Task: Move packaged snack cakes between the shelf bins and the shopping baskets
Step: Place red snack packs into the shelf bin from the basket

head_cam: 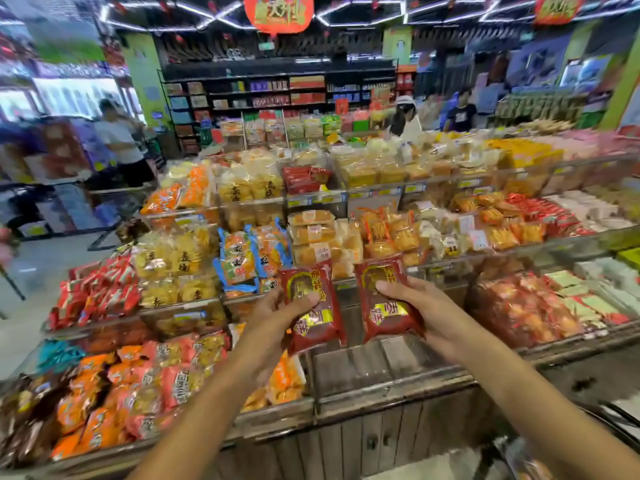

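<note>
Two dark-red snack cakes (313, 304) are up over an emptied shelf bin (384, 368) — left hand (277, 313) grips one, right hand (426, 313) pinches the other (384, 297). Likely mid-transfer; next, lowering both into the bin or a basket — none clearly visible.

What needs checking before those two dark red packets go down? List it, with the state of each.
1. Left hand grips its dark red plastic snack cake packet, thumb across the front: ok.
2. Right hand grips the second dark red packet: ok.
3. Packets apart, not overlapping: ok.
4. Clear-fronted shelf bin directly below the packets looks bare: ok as a drop spot.
5. Shopping basket: only a dark frame shows at lower right; cannot tell.
6. Wrappers intact: no tear visible on the fronts; backs hidden, cannot tell.
</note>
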